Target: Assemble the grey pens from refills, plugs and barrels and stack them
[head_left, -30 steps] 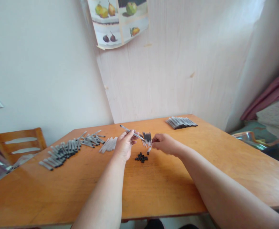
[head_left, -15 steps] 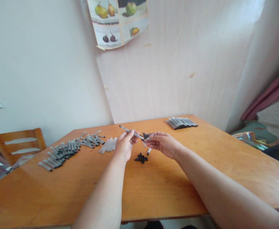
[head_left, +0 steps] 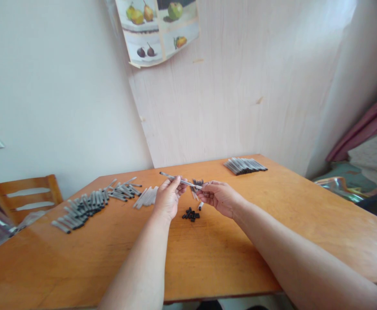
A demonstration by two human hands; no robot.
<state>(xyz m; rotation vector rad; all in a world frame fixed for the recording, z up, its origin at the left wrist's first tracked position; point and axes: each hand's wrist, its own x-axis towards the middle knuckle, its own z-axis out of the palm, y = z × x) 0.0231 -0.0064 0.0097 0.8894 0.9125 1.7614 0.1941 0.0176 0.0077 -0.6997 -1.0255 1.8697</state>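
Note:
My left hand [head_left: 169, 196] pinches a slim clear pen [head_left: 168, 175] with a dark rear end, its tip pointing right. In my right hand [head_left: 219, 196] is a small whitish pen cap [head_left: 198, 187], mostly covered by the fingers. The cap meets the pen's tip; how far it is over the tip cannot be made out. Just below the hands lies a small pile of short black plugs [head_left: 191, 214]. Between and behind the fingers are thin dark-ended pieces [head_left: 195, 182], partly hidden. A short white piece with a dark end [head_left: 201, 206] lies under my right hand.
Clear tubes [head_left: 146, 197] lie beside my left hand. Further left are a long row of dark-ended pens [head_left: 83, 206] and a looser heap [head_left: 125, 189]. A neat row of pens [head_left: 245, 165] sits at the wooden table's [head_left: 227, 258] back right. A chair [head_left: 27, 193] stands left.
My right hand has shifted slightly left, bringing the cap up against the pen's tip. The left hand still holds the pen in nearly the same place.

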